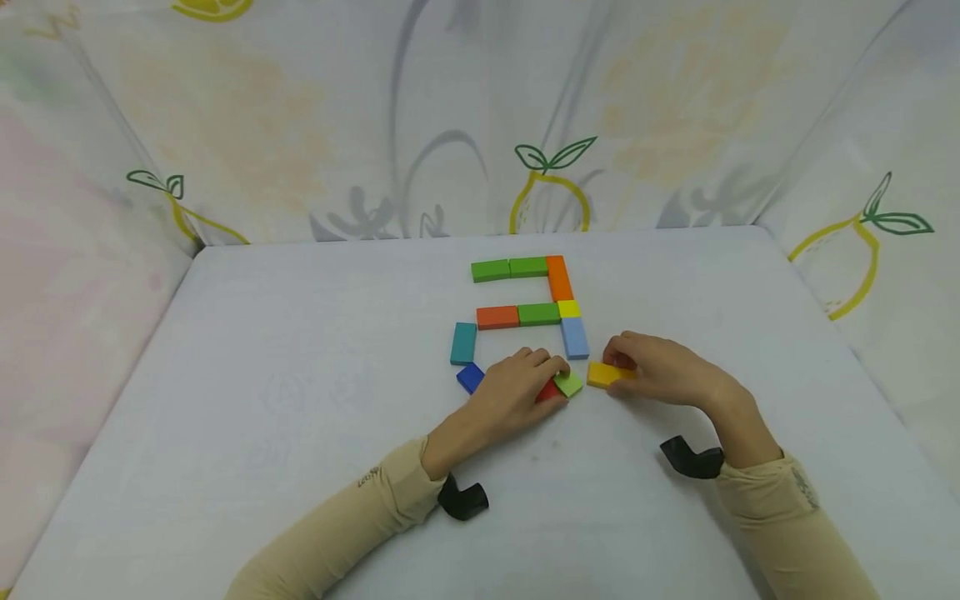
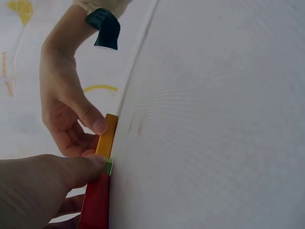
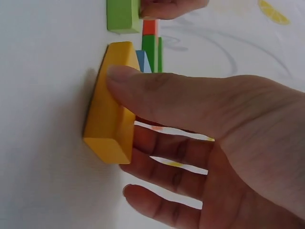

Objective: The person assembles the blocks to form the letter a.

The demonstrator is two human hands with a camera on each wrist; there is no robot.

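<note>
My right hand (image 1: 663, 371) pinches an orange-yellow block (image 3: 107, 102) between thumb and fingers at the right of a block outline. Beside it my left hand (image 1: 517, 387) reaches over the outline's lower row, its thumb and index finger at a light green block (image 1: 569, 383). A red block (image 2: 96, 202) lies against the light green one, partly covered by that hand. In the head view, a small gap separates the orange-yellow block from the light green block. A dark blue block (image 1: 470, 377) pokes out left of the left hand.
Green blocks (image 1: 528, 267) and an orange block (image 1: 559, 278) form the outline's top. An orange-red block (image 1: 498, 317), a yellow block (image 1: 569, 309) and a light blue block (image 1: 575, 338) lie below, with a teal block (image 1: 463, 343) at left. All lie on a white table (image 1: 300, 350).
</note>
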